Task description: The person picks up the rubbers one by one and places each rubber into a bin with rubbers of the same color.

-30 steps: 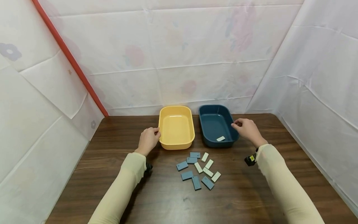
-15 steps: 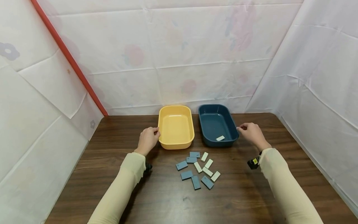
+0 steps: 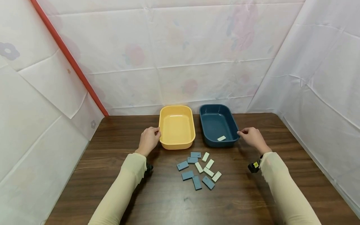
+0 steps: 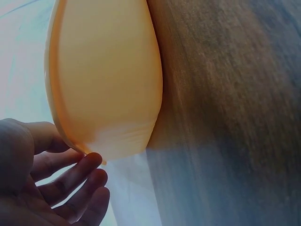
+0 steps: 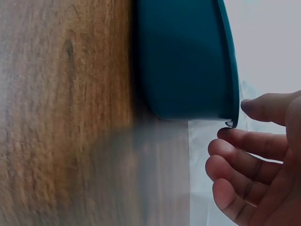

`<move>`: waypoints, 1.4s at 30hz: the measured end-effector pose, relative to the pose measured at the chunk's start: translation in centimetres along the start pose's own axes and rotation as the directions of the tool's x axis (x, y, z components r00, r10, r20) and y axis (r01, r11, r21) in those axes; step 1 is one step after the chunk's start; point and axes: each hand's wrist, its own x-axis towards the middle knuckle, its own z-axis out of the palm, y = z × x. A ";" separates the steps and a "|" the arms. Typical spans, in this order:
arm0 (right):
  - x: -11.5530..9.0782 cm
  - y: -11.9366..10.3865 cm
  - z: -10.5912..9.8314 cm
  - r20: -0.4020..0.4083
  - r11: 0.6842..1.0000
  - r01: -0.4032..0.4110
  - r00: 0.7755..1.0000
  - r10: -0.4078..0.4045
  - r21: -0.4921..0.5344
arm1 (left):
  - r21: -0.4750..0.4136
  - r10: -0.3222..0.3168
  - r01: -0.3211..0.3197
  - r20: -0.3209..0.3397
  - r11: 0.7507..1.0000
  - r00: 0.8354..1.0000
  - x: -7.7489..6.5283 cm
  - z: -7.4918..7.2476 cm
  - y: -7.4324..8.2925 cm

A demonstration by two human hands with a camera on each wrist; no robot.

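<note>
Rim of the yellow tray [image 3: 177,128] sits pinched in the left hand [image 3: 148,140]; the right hand [image 3: 252,137] pinches the blue tray [image 3: 216,123]. One pale tile [image 3: 221,138] lies inside, left of that grip; blue-grey tiles [image 3: 187,175] lie nearer the person, between both grips.

From above, the head camera faces forward-down over both hands [image 3: 148,141] [image 3: 252,137]; close in, left wrist shares its yellow tray [image 3: 177,128], right its blue tray [image 3: 216,123].
</note>
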 end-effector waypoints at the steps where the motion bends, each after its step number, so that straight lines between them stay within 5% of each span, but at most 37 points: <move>1: 0.0 0.1 0.1 0.002 1.000 -0.004 1.000 0.004 0.002 | -0.003 -0.002 0.002 0.000 1.000 1.000 0.0 0.0 0.0; 29: -0.5 0.5 1.1 -0.022 0.994 -0.029 0.999 0.031 0.102 | -0.052 -0.034 0.034 0.009 0.998 0.999 -0.1 0.3 0.3; 42: -0.3 0.6 1.0 -0.016 0.996 -0.019 1.000 0.021 0.092 | -0.098 0.007 -0.005 0.024 0.995 1.000 -0.3 -0.9 2.4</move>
